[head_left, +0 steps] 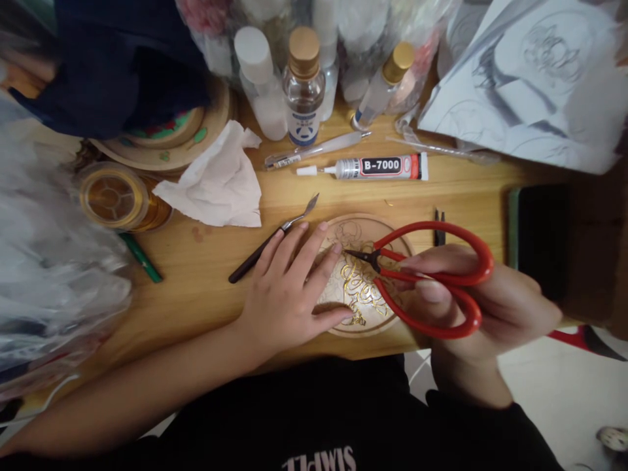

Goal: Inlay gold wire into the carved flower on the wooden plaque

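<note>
My right hand [441, 294] holds red-handled scissors [483, 261], with its fingers inside the loops. Their dark blades point left over a round wooden plaque [360, 331] and look shut or nearly so. On the plaque are drawn outlines and raised gold wire curls [360, 284]. My left hand [289, 281] lies with spread fingers on the plaque's left side, its index fingertip close to the scissor tips. Beside that hand's outer fingers rests a small palette knife [255, 258] with a dark handle. Whether a wire end sits between the blades is too small to tell.
Beyond the plaque lie a B-7000 glue tube [383, 167] and a pen [318, 150]; behind them stand several bottles [303, 91]. A crumpled tissue [220, 183] and a gold wire spool [122, 196] are at left. Black tweezers [439, 229] and a phone-like dark object [540, 239] lie at right.
</note>
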{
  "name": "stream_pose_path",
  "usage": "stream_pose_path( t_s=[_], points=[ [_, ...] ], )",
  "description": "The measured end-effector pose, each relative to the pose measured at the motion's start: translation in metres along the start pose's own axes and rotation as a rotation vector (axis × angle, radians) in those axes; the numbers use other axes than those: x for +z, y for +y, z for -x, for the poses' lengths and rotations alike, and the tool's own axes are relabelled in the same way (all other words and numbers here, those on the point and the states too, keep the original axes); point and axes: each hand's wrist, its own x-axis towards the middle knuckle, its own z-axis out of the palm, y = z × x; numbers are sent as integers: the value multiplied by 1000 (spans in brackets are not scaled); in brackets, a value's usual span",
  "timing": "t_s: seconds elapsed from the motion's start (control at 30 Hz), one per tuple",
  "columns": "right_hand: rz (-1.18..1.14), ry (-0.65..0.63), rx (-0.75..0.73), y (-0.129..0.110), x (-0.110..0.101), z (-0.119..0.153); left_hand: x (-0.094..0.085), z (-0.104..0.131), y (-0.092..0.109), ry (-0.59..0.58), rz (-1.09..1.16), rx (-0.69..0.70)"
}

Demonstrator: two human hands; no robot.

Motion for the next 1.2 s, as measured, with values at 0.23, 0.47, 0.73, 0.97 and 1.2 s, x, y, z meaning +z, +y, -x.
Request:
stream_pose_path(
  t_s=[0.23, 0.47, 0.73, 0.97, 1.2],
  points=[
    [22, -81, -105, -2, -1, -3, 0, 0, 0, 3, 35, -12],
    [65, -131, -78, -1, -7, -4, -1, 0, 1, -2, 33, -35],
    [20, -158, -305, 9, 1, -17, -2, -1, 1, 5, 42, -27],
    [-17, -286, -351, -2, 15, -33, 1, 2, 1, 56, 50, -23],
    [62, -68, -509, 13, 34, -31, 5, 5, 1, 29, 101, -62]
  ],
)
